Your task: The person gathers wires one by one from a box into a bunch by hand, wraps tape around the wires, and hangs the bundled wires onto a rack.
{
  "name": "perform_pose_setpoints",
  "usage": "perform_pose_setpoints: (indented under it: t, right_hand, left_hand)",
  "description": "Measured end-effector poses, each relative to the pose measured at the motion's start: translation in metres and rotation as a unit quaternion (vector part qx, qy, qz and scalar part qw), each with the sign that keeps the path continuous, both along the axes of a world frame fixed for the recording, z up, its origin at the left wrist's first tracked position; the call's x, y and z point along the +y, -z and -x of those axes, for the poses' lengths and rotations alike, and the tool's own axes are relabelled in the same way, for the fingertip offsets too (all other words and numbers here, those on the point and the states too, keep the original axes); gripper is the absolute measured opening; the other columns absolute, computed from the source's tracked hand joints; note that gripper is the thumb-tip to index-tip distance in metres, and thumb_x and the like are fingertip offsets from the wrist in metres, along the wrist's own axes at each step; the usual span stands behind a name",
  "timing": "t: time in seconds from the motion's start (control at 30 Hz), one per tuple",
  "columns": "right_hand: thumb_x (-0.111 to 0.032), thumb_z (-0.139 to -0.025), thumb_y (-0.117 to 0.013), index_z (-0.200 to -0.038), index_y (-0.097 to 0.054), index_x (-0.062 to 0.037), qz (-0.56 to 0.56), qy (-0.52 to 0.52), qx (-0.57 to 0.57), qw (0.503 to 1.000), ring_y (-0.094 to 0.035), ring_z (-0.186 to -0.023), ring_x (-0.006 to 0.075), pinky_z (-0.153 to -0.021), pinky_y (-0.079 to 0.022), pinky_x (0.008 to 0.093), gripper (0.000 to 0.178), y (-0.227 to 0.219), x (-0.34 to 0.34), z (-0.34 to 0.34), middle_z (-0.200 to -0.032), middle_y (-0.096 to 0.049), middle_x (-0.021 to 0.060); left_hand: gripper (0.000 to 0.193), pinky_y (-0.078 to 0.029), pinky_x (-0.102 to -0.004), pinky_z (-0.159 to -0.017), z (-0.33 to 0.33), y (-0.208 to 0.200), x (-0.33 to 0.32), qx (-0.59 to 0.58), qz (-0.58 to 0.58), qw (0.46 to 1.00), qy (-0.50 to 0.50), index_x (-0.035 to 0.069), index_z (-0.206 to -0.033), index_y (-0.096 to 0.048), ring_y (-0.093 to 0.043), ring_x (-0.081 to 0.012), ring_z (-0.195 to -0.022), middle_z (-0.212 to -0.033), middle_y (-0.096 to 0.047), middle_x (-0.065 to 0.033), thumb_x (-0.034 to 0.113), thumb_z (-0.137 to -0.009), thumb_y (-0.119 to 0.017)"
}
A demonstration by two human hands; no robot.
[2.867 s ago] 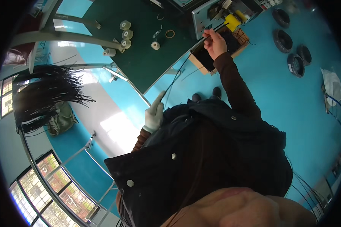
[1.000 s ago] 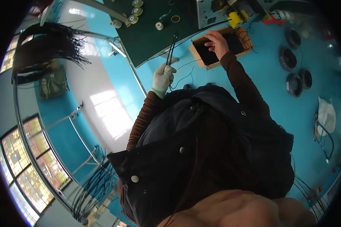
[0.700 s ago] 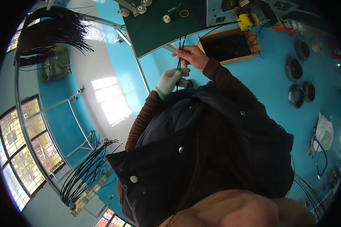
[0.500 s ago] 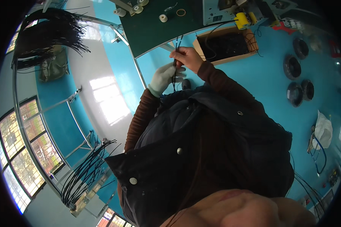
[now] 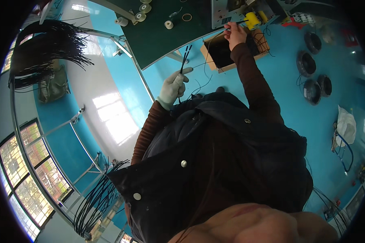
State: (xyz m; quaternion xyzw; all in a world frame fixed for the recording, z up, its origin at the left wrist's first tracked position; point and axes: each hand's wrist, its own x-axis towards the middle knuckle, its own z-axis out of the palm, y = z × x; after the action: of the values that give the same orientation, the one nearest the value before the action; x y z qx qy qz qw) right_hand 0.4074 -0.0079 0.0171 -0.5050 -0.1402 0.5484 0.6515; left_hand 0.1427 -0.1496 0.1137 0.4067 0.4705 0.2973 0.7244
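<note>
My left hand [image 5: 172, 88], in a pale glove with bare fingertips, is closed around a few thin black cables [image 5: 185, 58] that stand up out of the grip. Its index finger points off to the right. My bare right hand [image 5: 235, 37] reaches forward to the front of a grey machine [image 5: 221, 14]. Its thumb and fingers pinch a black cable [image 5: 240, 22] that runs out beside the yellow rollers [image 5: 252, 20]. Below the right hand stands an open cardboard box [image 5: 209, 60] with dark cable inside.
A green-topped table [image 5: 162, 42] carries white spools [image 5: 168, 25] and a tape ring [image 5: 187, 17]. Black cable bundles hang on a metal rack [image 5: 48, 48] at left. Several black coils [image 5: 306, 63] lie on the blue floor at right, near a white bag [image 5: 346, 125].
My right hand has left the cables by my left hand and moved forward and right to the machine's rollers. The left hand keeps the cables, its index finger now extended.
</note>
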Motion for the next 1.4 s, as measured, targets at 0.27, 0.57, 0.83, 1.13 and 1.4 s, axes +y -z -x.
perform_pose_setpoints:
  t: [0.27,0.57,0.83,1.13,1.4]
  right_hand:
    - [-0.018,-0.086,-0.059,-0.083,-0.061,-0.0032,0.030,-0.039,-0.060,0.997,-0.053,-0.060,0.0098,-0.054,-0.048,0.0257,0.015,0.017,-0.013,0.026,-0.072,-0.057,0.0019]
    - [-0.019,-0.085,-0.058,-0.075,-0.060,0.0007,-0.127,-0.298,-0.359,0.875,-0.059,-0.056,0.0220,-0.054,-0.046,0.0328,0.022,-0.022,-0.118,0.120,-0.063,-0.058,0.0110]
    - [-0.016,-0.083,-0.057,-0.077,-0.060,0.0007,-0.102,-0.351,-0.357,0.860,-0.061,-0.066,0.0341,-0.061,-0.049,0.0401,0.018,-0.025,-0.110,0.123,-0.069,-0.061,0.0179]
    - [-0.016,-0.079,-0.059,-0.084,-0.065,-0.0026,0.029,-0.336,-0.291,0.896,-0.064,-0.072,0.0270,-0.064,-0.050,0.0346,0.016,-0.004,-0.106,0.081,-0.076,-0.066,0.0125]
    - [-0.025,-0.084,-0.061,-0.123,-0.045,-0.0059,0.075,-0.064,-0.191,0.977,-0.056,-0.072,0.0109,-0.053,-0.043,0.0232,0.046,0.008,-0.047,0.012,-0.105,-0.057,0.0061]
  left_hand:
    - [0.037,-0.032,-0.0187,-0.045,0.007,0.006,0.010,0.018,-0.036,0.999,-0.003,-0.003,-0.113,-0.055,-0.036,-0.0043,-0.052,-0.077,-0.045,-0.0007,0.026,-0.097,-0.038]
    - [0.031,-0.038,-0.0177,-0.051,-0.004,0.021,0.036,0.076,-0.108,0.986,-0.103,-0.001,-0.111,-0.058,-0.043,-0.0037,-0.058,-0.087,-0.060,-0.0028,0.018,-0.095,-0.038]
    - [0.028,-0.044,-0.0235,-0.063,-0.012,0.039,0.036,0.148,-0.268,0.952,-0.025,-0.001,-0.107,-0.060,-0.053,-0.0104,-0.070,-0.080,-0.058,-0.0043,0.016,-0.094,-0.044]
    - [0.025,-0.044,-0.0283,-0.067,0.000,0.049,0.037,0.227,-0.241,0.938,-0.105,0.000,-0.082,-0.058,-0.055,-0.0139,-0.070,-0.074,-0.061,-0.0052,0.020,-0.092,-0.046]
    - [0.028,-0.037,-0.0219,-0.048,0.012,0.030,0.028,0.041,-0.065,0.994,-0.074,0.004,-0.107,-0.053,-0.043,-0.0080,-0.049,-0.066,-0.053,-0.0031,0.025,-0.097,-0.038]
